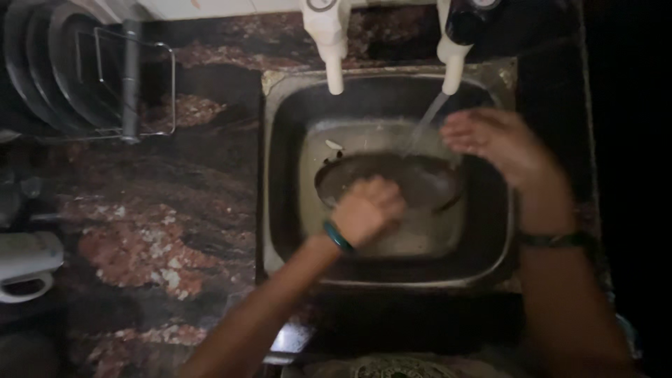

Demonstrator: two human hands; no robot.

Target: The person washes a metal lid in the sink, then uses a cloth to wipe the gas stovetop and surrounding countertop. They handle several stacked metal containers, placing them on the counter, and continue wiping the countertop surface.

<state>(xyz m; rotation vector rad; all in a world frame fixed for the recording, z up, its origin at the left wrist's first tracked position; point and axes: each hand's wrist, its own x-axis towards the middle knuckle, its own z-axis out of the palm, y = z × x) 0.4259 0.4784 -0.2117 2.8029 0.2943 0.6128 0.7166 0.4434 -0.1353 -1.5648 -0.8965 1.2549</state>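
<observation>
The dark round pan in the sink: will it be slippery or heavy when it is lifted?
Probably slippery: water from the right tap runs onto the dark pan. It looks stiff, likely metal. Being wide, it may tilt if only the left hand holds its rim.

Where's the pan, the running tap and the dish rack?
pan (427, 178), head view, bare dark inside
tap (453, 66), head view, white spout
dish rack (164, 91), head view, wire frame

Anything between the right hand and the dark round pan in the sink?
Nothing visible. The right hand hovers just above the far right rim of the dark round pan, under the water stream from the right white tap; only running water lies between them. The left hand already rests on the pan's near side, inside the steel sink.
</observation>
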